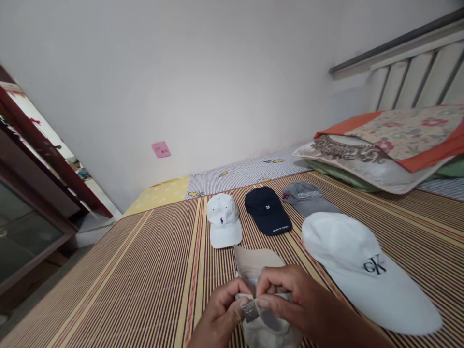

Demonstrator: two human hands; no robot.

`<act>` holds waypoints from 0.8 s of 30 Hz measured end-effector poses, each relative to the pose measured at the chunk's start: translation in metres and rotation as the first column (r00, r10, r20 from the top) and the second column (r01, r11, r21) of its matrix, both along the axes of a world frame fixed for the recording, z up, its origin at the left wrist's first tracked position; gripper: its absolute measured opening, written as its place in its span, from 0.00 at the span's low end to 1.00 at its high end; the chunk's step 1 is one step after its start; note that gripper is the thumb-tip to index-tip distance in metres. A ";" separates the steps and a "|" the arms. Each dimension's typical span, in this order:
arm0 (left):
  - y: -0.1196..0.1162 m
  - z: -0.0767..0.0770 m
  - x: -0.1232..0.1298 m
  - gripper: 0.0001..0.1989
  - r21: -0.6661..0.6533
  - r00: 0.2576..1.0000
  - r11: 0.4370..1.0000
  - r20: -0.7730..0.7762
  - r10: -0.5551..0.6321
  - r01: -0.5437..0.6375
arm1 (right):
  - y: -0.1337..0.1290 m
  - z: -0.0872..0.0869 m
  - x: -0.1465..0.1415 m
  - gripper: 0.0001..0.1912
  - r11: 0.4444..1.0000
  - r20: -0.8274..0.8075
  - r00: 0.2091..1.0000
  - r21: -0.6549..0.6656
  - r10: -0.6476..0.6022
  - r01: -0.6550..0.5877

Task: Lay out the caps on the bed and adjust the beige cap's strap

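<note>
A beige cap (259, 258) lies low in the head view, its brim pointing away from me and its inside partly showing. My left hand (224, 309) pinches the cap's edge beside a small grey label (250, 311). Close against it, my right hand (290, 295) grips the same edge between thumb and fingers. The two hands hide much of the cap's middle. Just beyond the brim sits a white cap (224, 217) with a small dark emblem. To its right is a navy cap (266, 208). A large white cap (344, 246) with black letters rests beside my right hand.
A grey cap (308, 195) lies behind the large white one. All rest on a striped mat (145, 270) over a bed. Pillows (384, 150) are stacked at the right below a radiator (416, 79). A wall with a pink note (160, 149) stands behind.
</note>
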State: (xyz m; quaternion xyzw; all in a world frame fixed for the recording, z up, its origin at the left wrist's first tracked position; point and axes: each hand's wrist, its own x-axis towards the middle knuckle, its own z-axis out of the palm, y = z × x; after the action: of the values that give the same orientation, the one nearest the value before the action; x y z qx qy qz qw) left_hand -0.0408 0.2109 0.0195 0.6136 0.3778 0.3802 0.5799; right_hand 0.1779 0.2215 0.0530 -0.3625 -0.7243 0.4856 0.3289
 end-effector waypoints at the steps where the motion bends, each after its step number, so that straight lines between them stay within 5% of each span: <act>1: 0.000 0.000 0.001 0.18 0.007 1.000 1.000 -0.006 0.001 -0.001 | 0.000 0.000 0.000 0.06 1.000 -0.009 1.000 0.006 -0.006 0.006; 6: -0.001 0.007 0.008 0.17 0.010 0.999 0.999 0.033 -0.038 0.038 | 0.000 -0.002 -0.006 0.05 1.000 -0.067 0.997 0.003 0.025 -0.025; 13: -0.001 0.009 0.011 0.20 -0.018 0.998 1.000 0.061 -0.012 0.013 | -0.001 0.008 0.008 0.17 1.000 0.011 1.000 -0.003 0.029 -0.029; 19: 0.002 0.003 0.010 0.20 0.024 0.998 1.000 0.056 -0.021 0.020 | 0.006 0.006 0.043 0.16 0.998 0.180 0.983 0.057 0.020 -0.031; 24: 0.002 0.003 0.010 0.19 0.008 0.998 1.000 0.059 -0.026 0.026 | 0.010 0.004 0.038 0.10 0.997 0.178 0.983 0.064 0.036 -0.048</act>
State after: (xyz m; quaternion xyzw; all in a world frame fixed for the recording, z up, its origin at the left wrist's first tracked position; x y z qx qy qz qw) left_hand -0.0309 0.2125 0.0225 0.6089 0.3512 0.3920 0.5935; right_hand 0.2158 0.2317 0.0569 -0.3771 -0.7742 0.4335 0.2653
